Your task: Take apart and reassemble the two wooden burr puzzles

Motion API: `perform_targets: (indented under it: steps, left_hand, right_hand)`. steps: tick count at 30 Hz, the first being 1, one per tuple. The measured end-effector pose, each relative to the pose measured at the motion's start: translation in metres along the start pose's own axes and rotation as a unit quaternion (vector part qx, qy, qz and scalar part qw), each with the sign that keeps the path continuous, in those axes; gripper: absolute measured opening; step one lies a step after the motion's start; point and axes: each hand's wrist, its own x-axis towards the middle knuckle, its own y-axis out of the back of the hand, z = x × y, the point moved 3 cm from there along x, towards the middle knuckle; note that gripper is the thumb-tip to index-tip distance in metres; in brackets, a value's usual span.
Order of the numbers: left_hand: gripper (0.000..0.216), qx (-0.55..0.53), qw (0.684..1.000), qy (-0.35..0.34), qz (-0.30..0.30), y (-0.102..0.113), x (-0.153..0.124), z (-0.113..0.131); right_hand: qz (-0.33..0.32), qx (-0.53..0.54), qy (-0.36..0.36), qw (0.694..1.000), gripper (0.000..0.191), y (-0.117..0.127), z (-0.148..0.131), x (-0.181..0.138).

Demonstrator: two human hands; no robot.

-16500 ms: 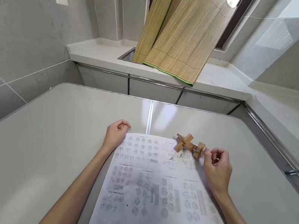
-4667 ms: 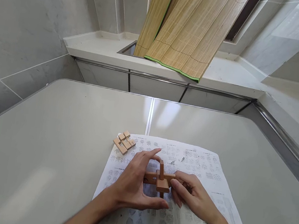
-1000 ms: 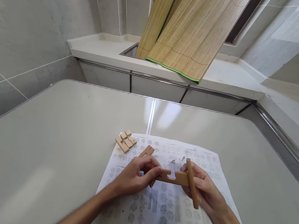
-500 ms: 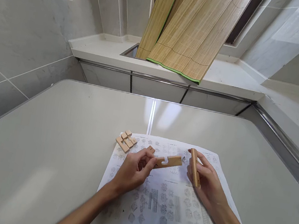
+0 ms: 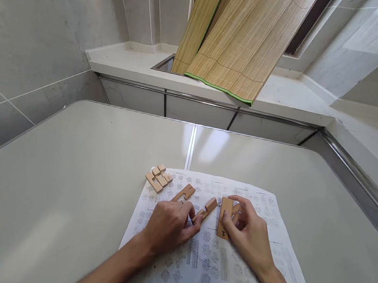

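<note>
My left hand [image 5: 169,224] is curled on the printed paper sheet [image 5: 212,265], pinching the near end of a notched wooden puzzle bar [image 5: 207,208] that lies slanted on the sheet. My right hand [image 5: 249,235] grips a second wooden bar [image 5: 224,217] marked with a "2", held low over the paper. A third notched bar [image 5: 184,192] lies loose just beyond my left hand. A small stack of wooden puzzle pieces [image 5: 159,178] sits at the sheet's far left corner.
The sheet lies on a pale grey table [image 5: 61,178] with a seam down its middle. Behind it runs a white counter [image 5: 289,100] with rolled bamboo mats [image 5: 234,38] leaning against the window. Tiled walls stand to the left and right.
Both hands have lowered toward the paper. The notched bar in my left hand swung from level to slanted on the sheet, and my right hand turned its bar flat, showing the "2".
</note>
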Motion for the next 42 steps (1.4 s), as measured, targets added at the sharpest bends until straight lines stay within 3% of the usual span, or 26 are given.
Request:
perform_targets:
  steps: [6,14,18,20,25,29,42]
  left_hand:
    - [0.027,0.019,0.999,-0.040,-0.010,-0.001,-0.002,0.004]
    - [0.028,0.030,0.997,-0.061,0.020,-0.001,-0.001,0.005]
    - [0.017,0.007,0.997,-0.073,0.009,0.001,0.001,0.007]
    - [0.012,-0.011,0.997,-0.079,-0.008,0.003,0.003,0.009]
    - [0.042,-0.046,0.994,-0.081,-0.057,0.007,0.005,0.011]
    - [0.034,-0.032,0.995,-0.068,-0.069,0.005,0.005,0.005]
    - [0.024,0.020,1.000,-0.021,0.001,0.007,0.006,-0.009]
  right_hand:
    - [-0.013,-0.053,0.038,0.998,0.023,-0.003,-0.002,-0.001]
    - [-0.022,-0.088,0.047,0.995,0.028,-0.006,0.003,-0.001]
    - [-0.031,-0.084,0.050,0.995,0.031,-0.008,0.004,-0.002]
    - [-0.050,-0.068,0.059,0.995,0.030,-0.011,0.002,-0.003]
    - [-0.140,-0.005,0.086,0.986,0.026,-0.016,-0.006,-0.009]
    - [-0.195,0.038,0.099,0.975,0.032,-0.018,-0.009,-0.012]
    - [-0.176,0.042,0.101,0.978,0.027,-0.017,-0.006,-0.009]
